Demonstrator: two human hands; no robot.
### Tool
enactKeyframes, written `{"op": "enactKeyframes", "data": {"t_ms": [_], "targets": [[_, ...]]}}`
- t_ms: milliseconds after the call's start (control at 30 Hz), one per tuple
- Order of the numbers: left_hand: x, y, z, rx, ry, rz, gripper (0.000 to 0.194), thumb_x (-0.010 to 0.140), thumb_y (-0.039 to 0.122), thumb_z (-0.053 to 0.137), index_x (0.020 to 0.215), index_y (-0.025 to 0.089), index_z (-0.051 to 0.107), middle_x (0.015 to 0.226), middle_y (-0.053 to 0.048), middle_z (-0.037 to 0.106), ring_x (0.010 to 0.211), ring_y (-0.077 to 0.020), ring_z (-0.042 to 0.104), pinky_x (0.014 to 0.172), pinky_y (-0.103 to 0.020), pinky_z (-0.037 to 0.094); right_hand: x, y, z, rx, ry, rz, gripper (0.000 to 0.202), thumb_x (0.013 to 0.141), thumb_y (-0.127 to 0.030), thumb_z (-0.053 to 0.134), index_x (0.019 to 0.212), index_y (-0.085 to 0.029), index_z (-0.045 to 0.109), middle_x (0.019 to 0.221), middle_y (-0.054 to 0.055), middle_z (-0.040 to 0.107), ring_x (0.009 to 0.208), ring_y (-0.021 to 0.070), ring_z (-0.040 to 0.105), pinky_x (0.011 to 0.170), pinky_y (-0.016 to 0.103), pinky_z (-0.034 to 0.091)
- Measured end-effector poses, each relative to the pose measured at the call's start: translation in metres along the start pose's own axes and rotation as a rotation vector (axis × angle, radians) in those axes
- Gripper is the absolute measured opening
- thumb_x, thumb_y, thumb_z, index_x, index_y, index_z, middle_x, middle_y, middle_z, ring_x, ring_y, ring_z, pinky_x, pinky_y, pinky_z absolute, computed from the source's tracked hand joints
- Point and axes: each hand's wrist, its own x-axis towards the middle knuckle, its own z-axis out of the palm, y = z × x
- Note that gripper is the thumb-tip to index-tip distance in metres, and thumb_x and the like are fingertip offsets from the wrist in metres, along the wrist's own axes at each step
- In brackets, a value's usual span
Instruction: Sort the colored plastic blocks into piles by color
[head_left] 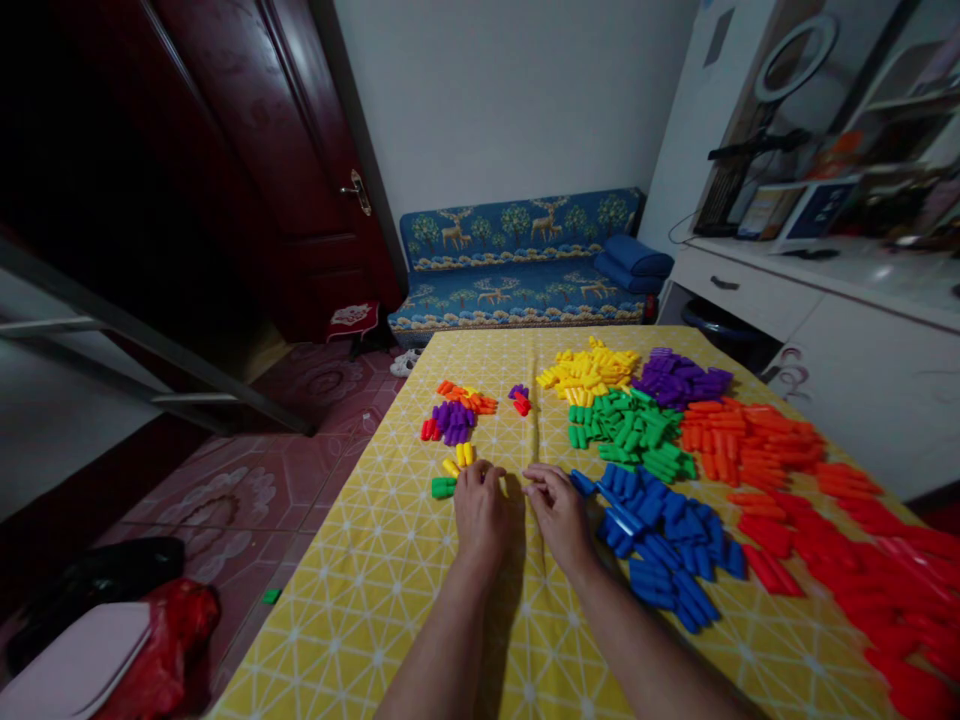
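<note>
My left hand is on the yellow cloth with its fingers curled down, beside a few yellow bullet-shaped plastic blocks and a green pair of blocks. Whatever those fingers hold, if anything, is hidden. To its right, my right hand has thumb and forefinger drawn together; anything between them is too small to make out. A heap of blue blocks lies just right of that hand. Farther up on the left sit purple blocks, orange ones and a red pair.
Sorted heaps of yellow, green, purple, orange and red blocks cover the table's right side. A small red and purple group lies mid-table. Beyond stands a blue sofa; a white cabinet is at right.
</note>
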Motion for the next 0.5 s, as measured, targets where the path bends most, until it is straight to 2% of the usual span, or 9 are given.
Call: {"op": "enactKeyframes", "data": {"t_ms": [100, 200, 300, 400, 500], "targets": [[0.005, -0.007, 0.006, -0.388, 0.062, 0.007, 0.025, 0.082, 0.016, 0.055, 0.101, 0.019, 0.072, 0.111, -0.012, 0.067, 0.108, -0.0263, 0.061, 0.098, -0.041, 0.046, 0.000, -0.003, -0.001, -0.026, 0.001, 0.025, 0.021, 0.082, -0.023, 0.055, 0.098, -0.019, 0.068, 0.103, 0.010, 0.068, 0.083, 0.0208, 0.067, 0.078, 0.037, 0.057], [0.007, -0.006, 0.012, -0.851, 0.038, -0.167, 0.024, 0.083, 0.024, 0.062, 0.105, 0.020, 0.071, 0.112, -0.012, 0.070, 0.109, -0.0257, 0.063, 0.098, -0.041, 0.047, -0.001, -0.008, -0.003, -0.045, -0.001, 0.064, 0.028, 0.085, -0.031, 0.057, 0.108, -0.018, 0.066, 0.103, 0.011, 0.070, 0.083, 0.0216, 0.067, 0.078, 0.038, 0.056], [0.008, -0.003, 0.016, -1.234, -0.050, -0.356, 0.036, 0.078, 0.032, 0.073, 0.111, 0.020, 0.068, 0.117, -0.013, 0.070, 0.106, -0.0258, 0.066, 0.096, -0.041, 0.049, -0.003, -0.012, -0.004, -0.005, -0.021, 0.065, 0.033, 0.088, -0.037, 0.057, 0.113, -0.018, 0.065, 0.109, 0.012, 0.070, 0.092, 0.0232, 0.067, 0.083, 0.038, 0.055], [0.008, -0.002, 0.020, -1.410, -0.047, -0.421, 0.045, 0.070, 0.035, 0.082, 0.110, 0.020, 0.068, 0.118, -0.013, 0.070, 0.109, -0.0260, 0.066, 0.097, -0.040, 0.048, -0.004, -0.013, -0.002, 0.033, -0.044, 0.060, 0.033, 0.088, -0.038, 0.058, 0.114, -0.018, 0.066, 0.112, 0.012, 0.070, 0.095, 0.0235, 0.068, 0.083, 0.037, 0.055], [0.008, -0.002, 0.022, -1.425, -0.014, -0.430, 0.043, 0.068, 0.033, 0.084, 0.107, 0.020, 0.070, 0.117, -0.012, 0.071, 0.113, -0.0254, 0.064, 0.099, -0.039, 0.048, -0.004, -0.014, -0.002, 0.020, -0.048, 0.050, 0.034, 0.087, -0.038, 0.060, 0.114, -0.018, 0.065, 0.109, 0.011, 0.070, 0.092, 0.0233, 0.068, 0.079, 0.037, 0.056]]}}
